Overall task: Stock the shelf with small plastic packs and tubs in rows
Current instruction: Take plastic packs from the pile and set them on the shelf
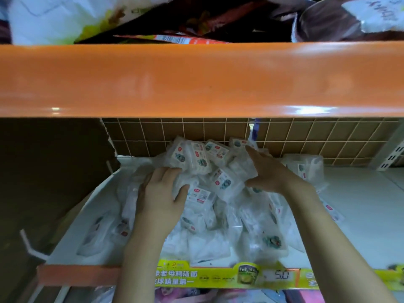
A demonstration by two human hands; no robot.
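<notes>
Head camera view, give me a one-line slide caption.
Both hands, left hand and right hand, gather a heap of clear plastic packs on the white shelf.

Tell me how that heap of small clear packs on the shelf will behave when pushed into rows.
The packs look like thin glossy plastic, so they will probably slide over each other. They lie slumped at all angles, so they are likely soft and floppy, not apt to stand alone. Both the left hand and right hand rest on many at once, suggesting they are light.
</notes>
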